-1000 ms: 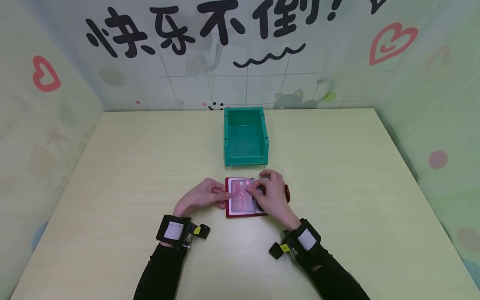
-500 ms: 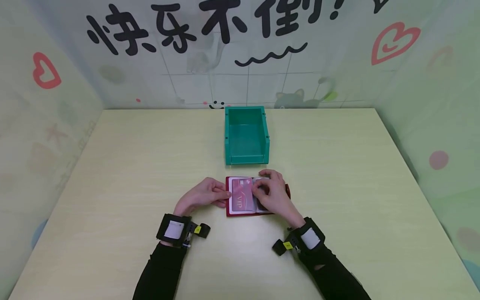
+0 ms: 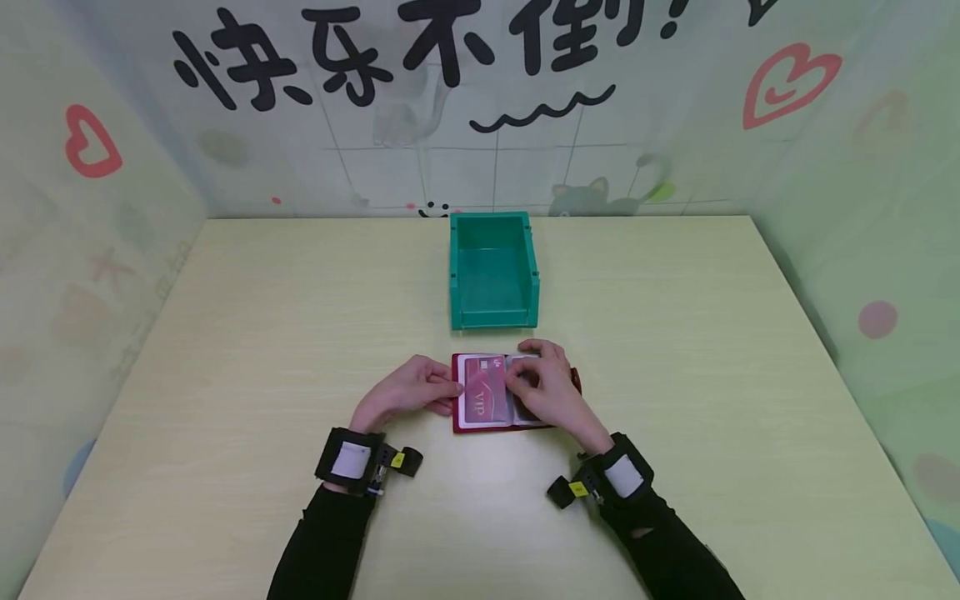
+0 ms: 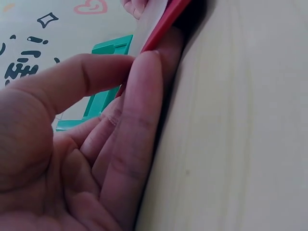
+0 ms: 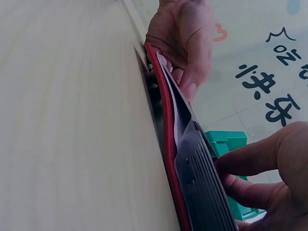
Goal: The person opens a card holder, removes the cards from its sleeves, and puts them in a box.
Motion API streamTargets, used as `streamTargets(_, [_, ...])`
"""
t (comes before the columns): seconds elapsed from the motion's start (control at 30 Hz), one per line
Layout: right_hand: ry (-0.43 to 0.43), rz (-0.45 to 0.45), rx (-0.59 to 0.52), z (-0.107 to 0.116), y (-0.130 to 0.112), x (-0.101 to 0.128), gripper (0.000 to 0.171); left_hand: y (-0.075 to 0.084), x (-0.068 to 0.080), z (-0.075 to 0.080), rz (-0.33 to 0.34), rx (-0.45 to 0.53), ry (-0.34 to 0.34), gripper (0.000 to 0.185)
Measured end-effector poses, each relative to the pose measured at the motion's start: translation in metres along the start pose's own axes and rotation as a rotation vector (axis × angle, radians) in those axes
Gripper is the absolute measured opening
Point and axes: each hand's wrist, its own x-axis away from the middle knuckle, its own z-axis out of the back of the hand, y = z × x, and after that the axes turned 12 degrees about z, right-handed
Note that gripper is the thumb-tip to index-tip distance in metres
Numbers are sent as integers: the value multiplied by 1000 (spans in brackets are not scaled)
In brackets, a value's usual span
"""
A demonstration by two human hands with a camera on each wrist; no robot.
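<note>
Card (image 3: 486, 400), long axis near-to-far, lies in open card holder (image 3: 480, 430). Just right of left hand (image 3: 408, 388), whose fingers pinch card holder edge; just left of right hand (image 3: 551, 390), nearer, thumb and finger bunched, can't tell if pinching.

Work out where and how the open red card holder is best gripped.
Probably by the left cover edge of the red card holder, pinched above and below, coming from the left. That edge is thin, and the left wrist view shows it raised off the table. The left hand grips there; the right hand covers part of the other half.
</note>
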Motion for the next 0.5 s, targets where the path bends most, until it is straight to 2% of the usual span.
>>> streamTargets(0.17, [37,38,107,-5,-9,3,20,0,0,-2,10,-8,28,17])
streamTargets(0.23, [42,28,137,-7,-14,3,24,0,0,-2,13,-7,32,17])
streamTargets(0.37, [56,-6,160,-11,-17,1,24,0,-1,-2,9,0,27,18])
streamTargets(0.5, [52,-2,165,-10,-15,0,21,0,0,-1,2,4,17,19])
